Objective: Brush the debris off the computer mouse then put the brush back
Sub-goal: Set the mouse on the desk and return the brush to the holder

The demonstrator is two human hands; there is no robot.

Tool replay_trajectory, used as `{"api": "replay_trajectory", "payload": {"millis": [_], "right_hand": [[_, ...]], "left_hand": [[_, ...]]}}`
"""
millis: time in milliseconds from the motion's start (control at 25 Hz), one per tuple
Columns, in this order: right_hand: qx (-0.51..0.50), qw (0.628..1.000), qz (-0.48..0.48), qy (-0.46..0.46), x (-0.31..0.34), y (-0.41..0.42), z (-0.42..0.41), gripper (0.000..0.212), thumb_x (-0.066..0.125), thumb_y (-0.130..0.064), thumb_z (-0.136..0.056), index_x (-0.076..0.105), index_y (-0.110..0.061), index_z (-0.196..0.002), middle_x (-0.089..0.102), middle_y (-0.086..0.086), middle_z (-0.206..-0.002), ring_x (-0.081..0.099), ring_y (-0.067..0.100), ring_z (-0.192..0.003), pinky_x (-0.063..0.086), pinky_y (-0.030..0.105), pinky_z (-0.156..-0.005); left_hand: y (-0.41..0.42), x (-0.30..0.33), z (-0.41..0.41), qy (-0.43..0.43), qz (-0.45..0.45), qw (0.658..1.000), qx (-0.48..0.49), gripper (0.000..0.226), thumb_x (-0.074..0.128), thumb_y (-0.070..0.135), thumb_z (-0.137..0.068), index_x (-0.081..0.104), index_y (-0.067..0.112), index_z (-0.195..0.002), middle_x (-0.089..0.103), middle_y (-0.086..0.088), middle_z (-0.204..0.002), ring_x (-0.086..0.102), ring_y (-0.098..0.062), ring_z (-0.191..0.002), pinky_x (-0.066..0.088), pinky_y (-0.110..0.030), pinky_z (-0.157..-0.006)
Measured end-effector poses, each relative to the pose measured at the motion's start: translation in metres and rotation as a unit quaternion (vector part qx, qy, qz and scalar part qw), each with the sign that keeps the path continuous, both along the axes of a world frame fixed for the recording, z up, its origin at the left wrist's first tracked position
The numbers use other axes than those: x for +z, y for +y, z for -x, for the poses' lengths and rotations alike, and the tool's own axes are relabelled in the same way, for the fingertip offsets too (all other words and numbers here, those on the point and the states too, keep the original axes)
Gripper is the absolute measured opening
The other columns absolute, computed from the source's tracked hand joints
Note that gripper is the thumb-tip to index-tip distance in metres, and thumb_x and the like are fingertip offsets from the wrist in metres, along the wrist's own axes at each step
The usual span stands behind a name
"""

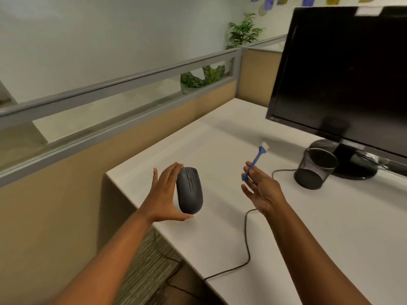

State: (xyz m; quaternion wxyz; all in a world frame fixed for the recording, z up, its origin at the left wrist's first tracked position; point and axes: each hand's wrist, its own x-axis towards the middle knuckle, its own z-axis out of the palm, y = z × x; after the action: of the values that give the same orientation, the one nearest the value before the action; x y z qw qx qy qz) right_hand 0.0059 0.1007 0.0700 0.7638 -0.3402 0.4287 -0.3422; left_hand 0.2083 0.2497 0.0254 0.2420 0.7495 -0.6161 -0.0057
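Observation:
A dark grey computer mouse [189, 189] is held above the white desk near its left end, buttons facing up. My left hand [165, 194] grips it from the left side, thumb under its near end and fingers at its far end. My right hand [262, 191] is to the right of the mouse and apart from it. It pinches the lower end of a small blue-handled brush [254, 162] whose white bristle tip points up and away toward the monitor. The brush is not touching the mouse.
A black mesh cup [315, 170] stands on the desk [220, 234] right of the brush, before the round base of a large dark monitor [343, 73]. A black cable [246, 238] winds across the desk and over its front edge. A cubicle partition [110, 142] borders the left.

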Motion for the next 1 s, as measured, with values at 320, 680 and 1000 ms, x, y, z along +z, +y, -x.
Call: {"api": "replay_trajectory", "payload": {"millis": [320, 680, 1000], "right_hand": [[-0.072, 0.993, 0.072, 0.058, -0.004, -0.044, 0.074, 0.018, 0.051, -0.009, -0.090, 0.065, -0.019, -0.085, 0.066, -0.002, -0.088, 0.061, 0.013, -0.086, 0.046, 0.027, -0.070], [-0.157, 0.981, 0.063, 0.091, -0.007, -0.077, 0.127, 0.017, 0.051, -0.008, -0.089, 0.064, -0.018, -0.082, 0.064, 0.003, -0.087, 0.061, 0.015, -0.083, 0.048, 0.026, -0.066], [-0.223, 0.965, 0.060, 0.124, -0.008, -0.100, 0.128, 0.015, 0.052, -0.010, -0.090, 0.064, -0.013, -0.098, 0.062, 0.001, -0.084, 0.060, 0.015, -0.079, 0.049, 0.026, -0.067]], "left_hand": [[-0.078, -0.008, 0.041, 0.047, -0.036, 0.991, -0.118, 0.120, 0.080, 0.053, -0.048, 0.015, 0.016, -0.142, 0.021, 0.004, -0.146, 0.018, -0.012, -0.135, 0.008, -0.042, -0.116], [-0.157, -0.032, 0.053, 0.046, -0.152, 0.966, -0.203, 0.126, 0.084, 0.050, -0.049, 0.009, 0.016, -0.144, 0.012, 0.001, -0.151, 0.015, -0.017, -0.138, 0.013, -0.034, -0.115], [-0.226, -0.025, 0.043, -0.012, -0.272, 0.919, -0.284, 0.122, 0.084, 0.049, -0.052, 0.008, 0.022, -0.143, 0.014, 0.005, -0.152, 0.020, -0.015, -0.137, -0.008, -0.040, -0.113]]}}
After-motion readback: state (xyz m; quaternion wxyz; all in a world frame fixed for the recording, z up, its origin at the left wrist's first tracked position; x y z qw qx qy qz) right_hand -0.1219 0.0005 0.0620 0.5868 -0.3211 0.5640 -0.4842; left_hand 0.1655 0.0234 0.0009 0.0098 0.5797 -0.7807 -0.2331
